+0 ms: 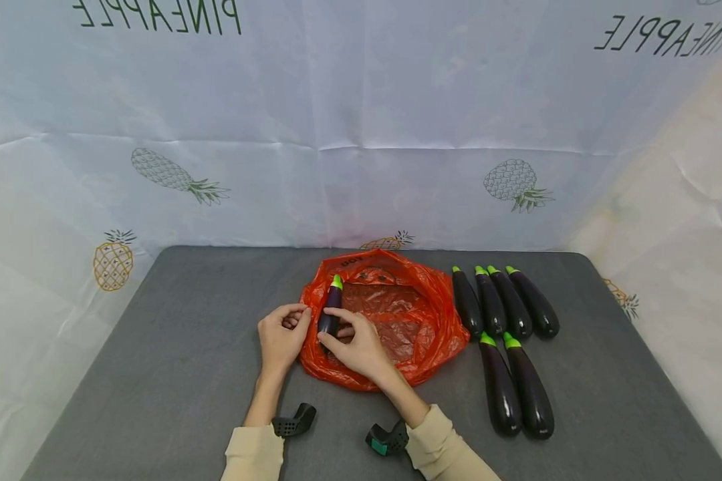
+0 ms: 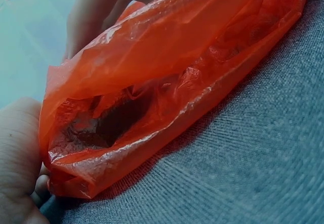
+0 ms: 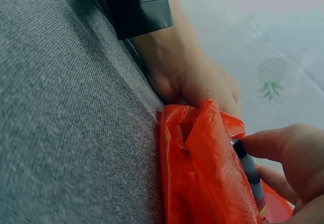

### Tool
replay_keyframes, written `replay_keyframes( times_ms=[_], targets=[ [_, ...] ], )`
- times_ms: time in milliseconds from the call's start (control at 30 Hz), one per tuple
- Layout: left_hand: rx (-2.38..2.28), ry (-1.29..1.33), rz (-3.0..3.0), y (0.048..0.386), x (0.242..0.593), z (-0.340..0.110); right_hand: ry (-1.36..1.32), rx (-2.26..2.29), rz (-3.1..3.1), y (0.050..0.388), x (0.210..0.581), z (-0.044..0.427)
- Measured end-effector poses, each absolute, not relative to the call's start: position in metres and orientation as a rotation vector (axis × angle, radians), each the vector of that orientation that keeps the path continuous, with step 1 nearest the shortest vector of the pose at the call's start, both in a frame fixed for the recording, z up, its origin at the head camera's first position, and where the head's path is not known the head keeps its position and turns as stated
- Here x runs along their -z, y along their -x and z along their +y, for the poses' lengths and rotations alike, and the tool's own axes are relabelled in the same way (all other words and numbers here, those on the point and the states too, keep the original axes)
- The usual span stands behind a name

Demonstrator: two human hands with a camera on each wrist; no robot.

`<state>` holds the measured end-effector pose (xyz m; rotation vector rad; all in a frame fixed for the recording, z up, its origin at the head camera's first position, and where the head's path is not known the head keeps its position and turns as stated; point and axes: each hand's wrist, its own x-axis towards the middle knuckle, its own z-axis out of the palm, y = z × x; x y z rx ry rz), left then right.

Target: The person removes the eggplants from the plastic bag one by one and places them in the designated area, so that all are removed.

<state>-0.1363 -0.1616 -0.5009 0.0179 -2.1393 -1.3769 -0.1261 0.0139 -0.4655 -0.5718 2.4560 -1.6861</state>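
Note:
A red plastic bag (image 1: 442, 314) lies with its mouth wide on the table. Its left edge is pinched by my left hand (image 1: 281, 336), whose fingers are curled; in the left wrist view part of a hand (image 2: 17, 158) shows against the red plastic (image 2: 147, 67). Inside the bag's left side, my right hand (image 1: 359, 344) grips a dark eggplant (image 1: 333, 299) between thumb and fingers, its green stem end pointing away from me. The right wrist view shows the eggplant (image 3: 249, 171) partly hidden behind the bag's wall (image 3: 207, 173).
To the right of the bag, several eggplants lie in two rows, a back one (image 1: 505, 300) and a front one (image 1: 514, 387). The grey table (image 1: 204, 321) meets a white pineapple-print cloth (image 1: 361, 187) behind. Black bands (image 1: 295, 422) sit at both wrists.

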Motion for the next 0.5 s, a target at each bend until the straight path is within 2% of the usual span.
replay_keyframes(
  times_ms=[500],
  targets=[
    [1.388,-0.022,-2.140,0.1354,0.5031,-0.1614,0.490,1.626,2.445,0.1269,0.4617,0.0202]
  ],
)
